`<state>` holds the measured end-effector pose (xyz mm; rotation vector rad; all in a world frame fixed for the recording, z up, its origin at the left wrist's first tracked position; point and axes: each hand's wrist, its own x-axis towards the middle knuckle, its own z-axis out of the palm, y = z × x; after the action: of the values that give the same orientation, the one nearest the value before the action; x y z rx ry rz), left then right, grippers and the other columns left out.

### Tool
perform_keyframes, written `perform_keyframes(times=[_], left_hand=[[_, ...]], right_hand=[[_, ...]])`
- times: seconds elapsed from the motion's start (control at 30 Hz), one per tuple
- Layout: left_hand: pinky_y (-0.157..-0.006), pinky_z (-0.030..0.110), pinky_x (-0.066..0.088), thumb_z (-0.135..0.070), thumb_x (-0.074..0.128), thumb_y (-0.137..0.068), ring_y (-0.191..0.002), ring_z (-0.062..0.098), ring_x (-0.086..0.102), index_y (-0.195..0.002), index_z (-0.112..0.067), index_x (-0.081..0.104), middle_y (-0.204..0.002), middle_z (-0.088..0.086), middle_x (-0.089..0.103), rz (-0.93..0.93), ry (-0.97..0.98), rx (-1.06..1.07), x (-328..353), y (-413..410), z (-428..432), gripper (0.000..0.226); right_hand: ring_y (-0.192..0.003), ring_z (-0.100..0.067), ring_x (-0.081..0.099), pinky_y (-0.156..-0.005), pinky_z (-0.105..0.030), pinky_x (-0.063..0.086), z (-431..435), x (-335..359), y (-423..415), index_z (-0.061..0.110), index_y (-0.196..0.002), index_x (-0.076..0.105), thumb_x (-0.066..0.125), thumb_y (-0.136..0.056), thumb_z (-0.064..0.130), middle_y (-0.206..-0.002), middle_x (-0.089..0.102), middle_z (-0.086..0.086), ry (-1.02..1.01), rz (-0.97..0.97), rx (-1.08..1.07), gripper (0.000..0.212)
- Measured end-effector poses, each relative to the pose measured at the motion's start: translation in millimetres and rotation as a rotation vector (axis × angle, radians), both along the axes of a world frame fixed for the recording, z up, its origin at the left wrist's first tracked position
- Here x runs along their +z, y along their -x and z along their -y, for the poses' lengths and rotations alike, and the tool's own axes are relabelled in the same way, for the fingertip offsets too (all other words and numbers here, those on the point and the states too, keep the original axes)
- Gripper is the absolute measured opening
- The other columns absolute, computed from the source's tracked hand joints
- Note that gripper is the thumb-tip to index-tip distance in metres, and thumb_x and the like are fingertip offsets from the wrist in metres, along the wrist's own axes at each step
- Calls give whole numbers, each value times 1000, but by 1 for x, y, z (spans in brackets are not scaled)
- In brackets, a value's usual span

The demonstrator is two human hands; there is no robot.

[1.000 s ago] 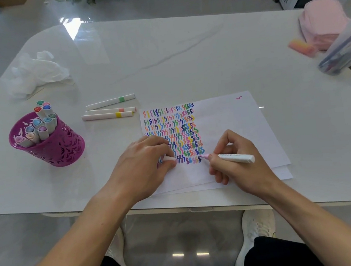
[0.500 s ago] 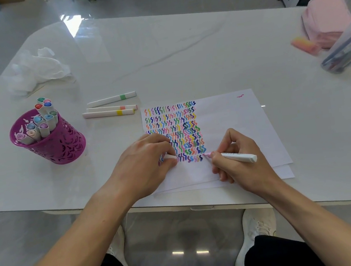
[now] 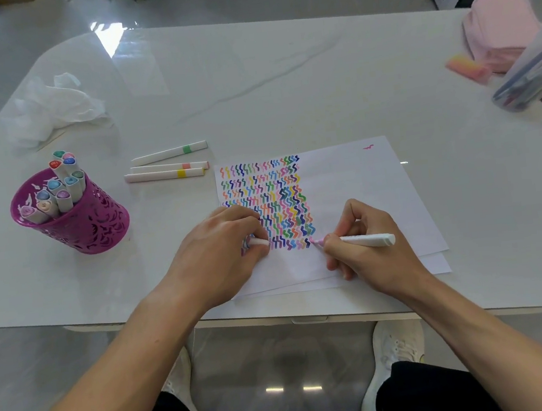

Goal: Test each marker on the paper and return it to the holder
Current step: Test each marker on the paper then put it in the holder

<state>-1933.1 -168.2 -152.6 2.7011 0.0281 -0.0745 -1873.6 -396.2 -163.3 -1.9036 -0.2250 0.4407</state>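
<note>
While the marker [image 3: 366,241] is pinched in the right hand's [image 3: 366,252] fingers [image 3: 333,248], its pink tip on the paper [image 3: 355,189] just beyond them, testing is the step in hand. The left hand [image 3: 221,255] pinches a white cap [image 3: 259,241] beside them. Next, probably: recap, then carry it far left of the fingers to the holder [image 3: 96,222]. No writing is legible.

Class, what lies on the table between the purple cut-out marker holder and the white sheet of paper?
Three loose white markers, side by side; head view shows it.
</note>
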Motion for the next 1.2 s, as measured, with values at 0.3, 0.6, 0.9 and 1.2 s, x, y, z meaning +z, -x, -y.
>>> perform_keyframes(times=[0.3, 0.6, 0.9, 1.2], left_hand=[[-95, 26, 46, -42, 59, -97, -119, 4, 48, -111, -29, 70, -131, -16, 57, 0, -7, 6, 1, 0, 1, 22], [-94, 26, 44, -37, 61, -96, -115, 5, 50, -103, -29, 72, -125, -18, 60, 41, -3, 1, 0, 0, 0, 15], [-87, 21, 49, -25, 77, -87, -107, 7, 57, -104, -24, 74, -116, -13, 66, 230, 50, 39, 4, 1, 3, 17], [-71, 19, 53, -29, 77, -86, -83, 4, 64, -95, -42, 73, -83, -23, 69, 156, 492, 239, 16, -3, 12, 16]], right_hand=[[-44, -16, 55, -47, -30, 44, 1, 3, -1, 11, -75, 48, 74, -87, 7, -60, 71, -11, 24, -11, 41, 29], [-46, -23, 53, -46, -31, 45, 1, 3, -1, 5, -82, 48, 69, -90, 5, -63, 71, -14, -46, -42, 11, 22], [-50, -21, 59, -43, -24, 40, -2, 17, -9, 11, -98, 62, 70, -95, 9, -70, 71, -13, -246, 16, -46, 8], [-69, -24, 66, -51, -37, 47, -7, 24, -6, 10, -101, 75, 69, -96, 12, -86, 76, -10, -328, 70, -3, 8]])
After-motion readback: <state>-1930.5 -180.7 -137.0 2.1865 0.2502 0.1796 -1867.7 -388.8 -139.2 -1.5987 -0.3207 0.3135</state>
